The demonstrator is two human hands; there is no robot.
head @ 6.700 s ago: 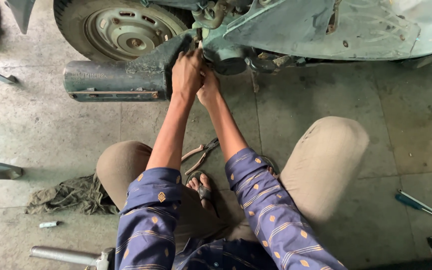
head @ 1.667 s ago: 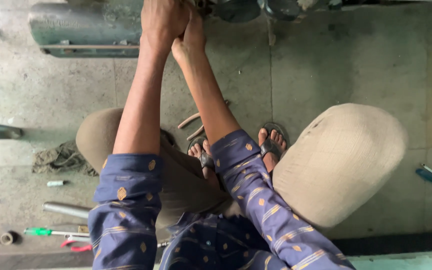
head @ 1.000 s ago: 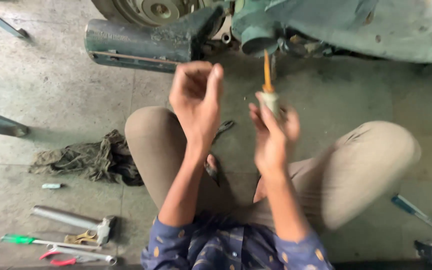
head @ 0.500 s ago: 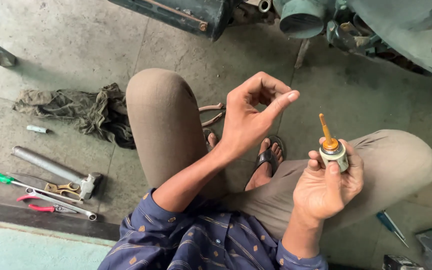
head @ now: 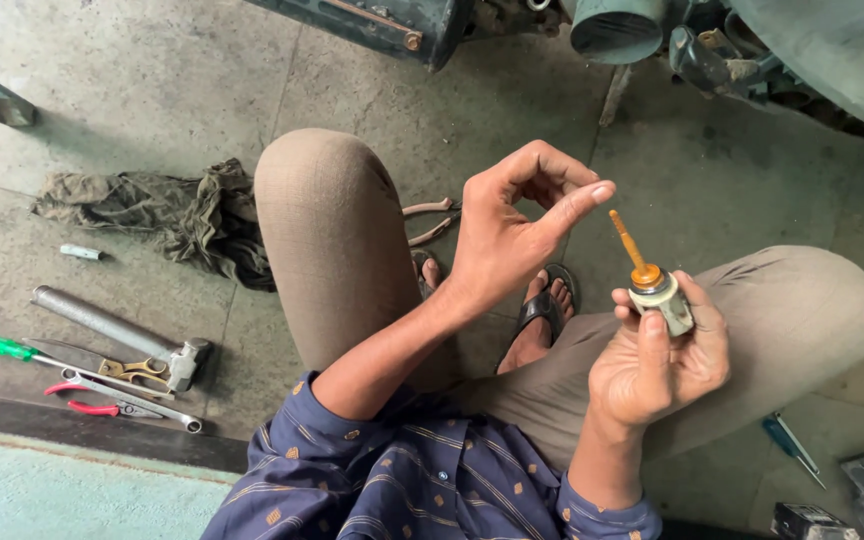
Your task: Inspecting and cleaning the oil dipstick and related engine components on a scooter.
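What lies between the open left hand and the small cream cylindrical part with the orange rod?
In the head view, nothing lies between the left hand and the cream cylindrical part held in the right hand; only bare concrete floor shows behind the gap.

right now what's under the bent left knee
Under the left knee lie the edge of a crumpled rag and plier handles; the plier head and the floor beneath are covered by the leg.

Orange-stemmed off-white part (head: 655,288), green-handled screwdriver (head: 12,350), red-handled pliers (head: 87,400), navy patterned sleeve (head: 372,470).
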